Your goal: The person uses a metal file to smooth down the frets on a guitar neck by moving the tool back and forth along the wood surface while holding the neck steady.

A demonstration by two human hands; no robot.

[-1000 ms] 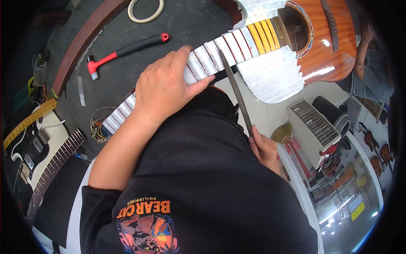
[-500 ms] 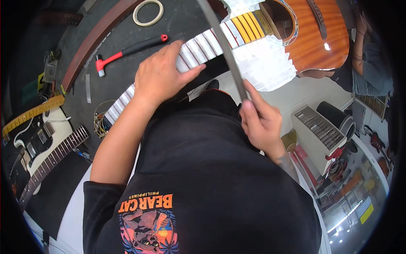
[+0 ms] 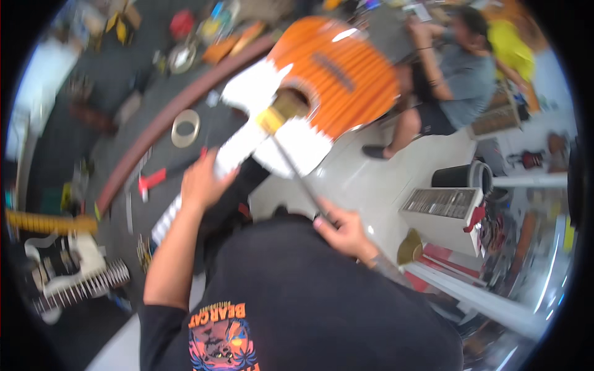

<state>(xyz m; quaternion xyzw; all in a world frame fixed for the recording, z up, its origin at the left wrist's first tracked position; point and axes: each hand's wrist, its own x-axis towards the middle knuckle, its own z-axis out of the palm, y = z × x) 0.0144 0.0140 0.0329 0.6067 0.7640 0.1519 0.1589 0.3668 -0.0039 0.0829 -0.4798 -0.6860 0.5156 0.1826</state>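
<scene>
An acoustic guitar with an orange-brown body [image 3: 365, 80] lies face up, its neck [image 3: 234, 151] slanting down to the left. White masking [image 3: 300, 148] covers the top on both sides of the fingerboard, and a yellow band [image 3: 269, 120] crosses the fingerboard near the sound hole. My left hand [image 3: 201, 185] is closed round the middle of the neck. In my right hand [image 3: 346, 232] is one end of a long, flat, dark metal file [image 3: 297, 173]. Its far end reaches the fingerboard by the yellow band; blur hides whether they touch.
On the dark bench lie a tape roll [image 3: 185, 128], a red and black hammer [image 3: 151, 180] and a long curved brown strip [image 3: 179, 102]. A white electric guitar [image 3: 90, 253] sits at left. Another person [image 3: 461, 80] sits at far right, beyond a white box of slim items [image 3: 442, 213].
The view has swung up and right, bringing the whole guitar body and the seated person into sight. The file's far end has come down toward the yellow band. My left hand stays on the neck.
</scene>
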